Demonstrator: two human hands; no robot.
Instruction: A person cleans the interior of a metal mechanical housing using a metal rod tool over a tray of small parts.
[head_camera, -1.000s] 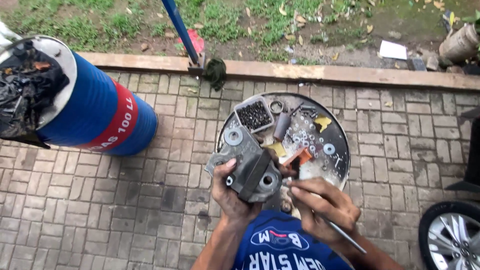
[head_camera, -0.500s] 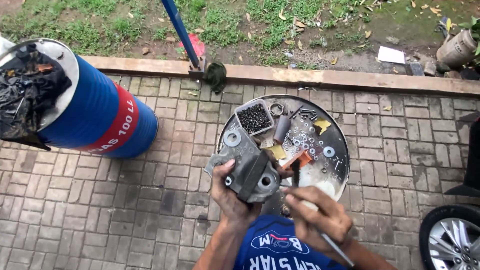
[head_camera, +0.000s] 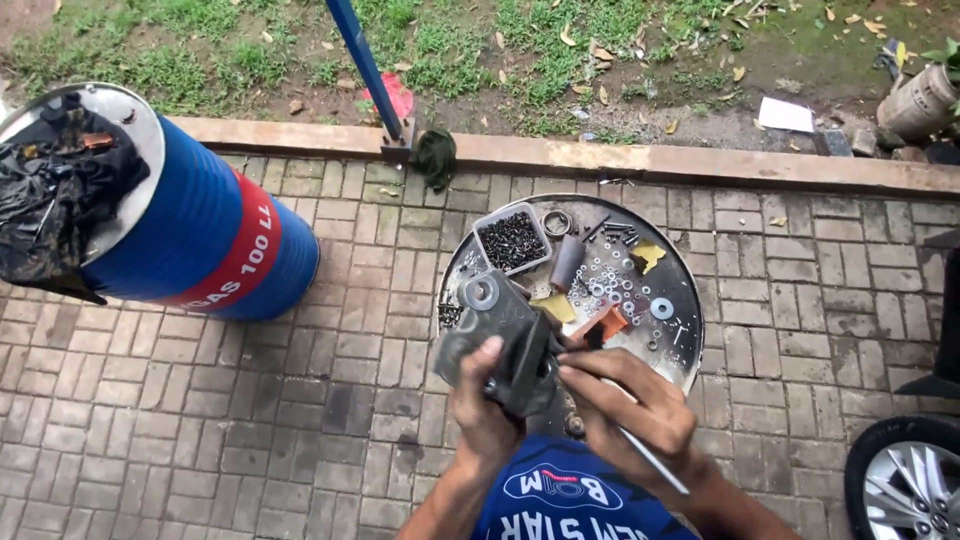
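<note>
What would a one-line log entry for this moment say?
left hand: grips grey metal part | right hand: holds thin metal tool against part | below: round metal tray

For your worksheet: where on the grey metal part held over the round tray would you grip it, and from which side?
Grip the grey metal part by its broad flat lower body, from beneath on the left, as the left hand does. That probably leaves the washer-capped top end and the right side open for the right hand and its thin tool.
</note>
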